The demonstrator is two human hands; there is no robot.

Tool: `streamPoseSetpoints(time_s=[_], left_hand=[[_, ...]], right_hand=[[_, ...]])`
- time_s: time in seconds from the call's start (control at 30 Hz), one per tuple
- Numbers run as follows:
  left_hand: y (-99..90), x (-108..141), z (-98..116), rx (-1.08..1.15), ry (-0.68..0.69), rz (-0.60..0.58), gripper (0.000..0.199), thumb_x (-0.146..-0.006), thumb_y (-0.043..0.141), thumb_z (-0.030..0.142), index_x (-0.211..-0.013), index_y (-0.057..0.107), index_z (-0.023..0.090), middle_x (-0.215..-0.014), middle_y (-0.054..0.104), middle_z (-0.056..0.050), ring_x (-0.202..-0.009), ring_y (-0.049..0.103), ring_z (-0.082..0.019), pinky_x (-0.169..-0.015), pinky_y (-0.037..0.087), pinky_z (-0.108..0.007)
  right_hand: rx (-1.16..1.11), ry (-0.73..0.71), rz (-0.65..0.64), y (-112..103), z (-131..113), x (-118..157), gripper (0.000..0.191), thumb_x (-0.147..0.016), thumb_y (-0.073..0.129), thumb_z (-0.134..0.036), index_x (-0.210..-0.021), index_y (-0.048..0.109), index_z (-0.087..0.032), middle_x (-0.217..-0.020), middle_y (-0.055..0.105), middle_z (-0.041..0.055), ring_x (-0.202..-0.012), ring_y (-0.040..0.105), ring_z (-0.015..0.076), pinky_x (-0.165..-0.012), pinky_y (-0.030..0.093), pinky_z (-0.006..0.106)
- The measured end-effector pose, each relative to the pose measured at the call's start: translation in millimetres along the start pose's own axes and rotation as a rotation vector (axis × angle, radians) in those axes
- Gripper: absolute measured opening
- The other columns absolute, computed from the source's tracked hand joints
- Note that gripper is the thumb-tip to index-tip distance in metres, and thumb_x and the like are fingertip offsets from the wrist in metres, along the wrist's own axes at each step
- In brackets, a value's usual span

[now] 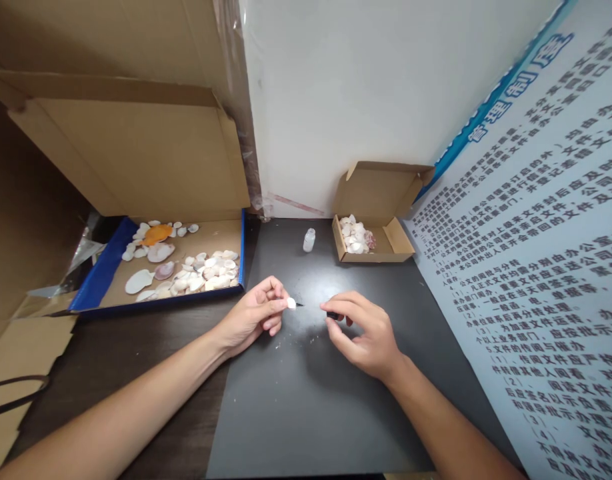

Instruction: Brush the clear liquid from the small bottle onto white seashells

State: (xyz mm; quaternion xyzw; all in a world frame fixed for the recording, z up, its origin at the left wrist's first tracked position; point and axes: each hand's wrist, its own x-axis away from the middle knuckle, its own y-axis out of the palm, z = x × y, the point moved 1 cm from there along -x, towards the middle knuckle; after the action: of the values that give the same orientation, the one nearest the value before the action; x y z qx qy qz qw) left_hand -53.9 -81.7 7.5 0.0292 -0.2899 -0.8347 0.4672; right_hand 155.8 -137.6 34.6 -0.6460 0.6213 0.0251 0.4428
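**Small shell pinched at the left fingertips, black cap in the right**

The left hand (260,312) has a closed, narrow grip on a small white shell (291,303), which sticks out past the ends of thumb and forefinger, raised above the dark counter (296,413). A thin dark tip (299,305) shows at the shell's right edge; whether they touch is unclear. The right hand (363,330), facing it across a short gap, holds a black cap (331,315) between thumb and fingers. Beyond the hands stands a small translucent bottle (309,240). An open blue-edged box (220,235) of shells lies to the left, and a smaller cardboard box (393,243), also holding shells, to the right.
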Motion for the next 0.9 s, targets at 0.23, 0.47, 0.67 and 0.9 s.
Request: streamPoseSetpoints(time_s=[0.23, 0.47, 0.67, 0.9], left_hand=[[-0.4, -0.4, -1.8, -0.020, -0.018, -0.018, 0.030, -0.080, 0.075, 0.026, -0.086, 0.047, 0.018, -0.083, 0.054, 0.005, -0.044, 0.039, 0.001, -0.046, 0.040, -0.018], [-0.1, -0.8, -3.9, -0.045, -0.032, -0.016, 0.030, -0.079, 0.075, 0.025, -0.085, 0.047, 0.018, -0.079, 0.052, 0.005, -0.046, 0.040, 0.000, -0.048, 0.040, -0.019], [-0.5, 0.6, -0.6, 0.006, -0.058, -0.009, 0.026, -0.080, 0.073, 0.024, -0.084, 0.048, 0.018, -0.076, 0.051, 0.005, -0.046, 0.039, -0.001, -0.048, 0.039, -0.019], [-1.0, 1.1, 1.3, 0.053, -0.058, 0.007, 0.025, -0.080, 0.072, 0.023, -0.085, 0.048, 0.018, -0.076, 0.052, 0.005, -0.046, 0.039, -0.002, -0.047, 0.037, -0.019]], right_hand=[[0.014, 0.073, 0.033, -1.8, 3.7, -0.7, 0.021, -0.085, 0.061, -0.009, -0.101, 0.068, -0.019, -0.080, 0.066, 0.0024, -0.063, 0.057, 0.0131, -0.058, 0.048, 0.026], [-0.040, 0.106, -0.054, 1.3, 7.3, 1.8, 0.022, -0.089, 0.061, -0.012, -0.108, 0.068, -0.018, -0.077, 0.064, 0.0015, -0.061, 0.054, 0.0124, -0.059, 0.046, 0.026], [-0.124, 0.136, -0.061, 4.6, 7.7, 2.6, 0.022, -0.090, 0.059, -0.014, -0.110, 0.067, -0.020, -0.083, 0.065, 0.0024, -0.063, 0.055, 0.0124, -0.058, 0.047, 0.025], [-0.119, 0.170, -0.059, 8.7, 6.2, 5.2, 0.021, -0.092, 0.058, -0.016, -0.110, 0.066, -0.021, -0.083, 0.066, 0.0023, -0.064, 0.057, 0.0130, -0.056, 0.046, 0.025]])
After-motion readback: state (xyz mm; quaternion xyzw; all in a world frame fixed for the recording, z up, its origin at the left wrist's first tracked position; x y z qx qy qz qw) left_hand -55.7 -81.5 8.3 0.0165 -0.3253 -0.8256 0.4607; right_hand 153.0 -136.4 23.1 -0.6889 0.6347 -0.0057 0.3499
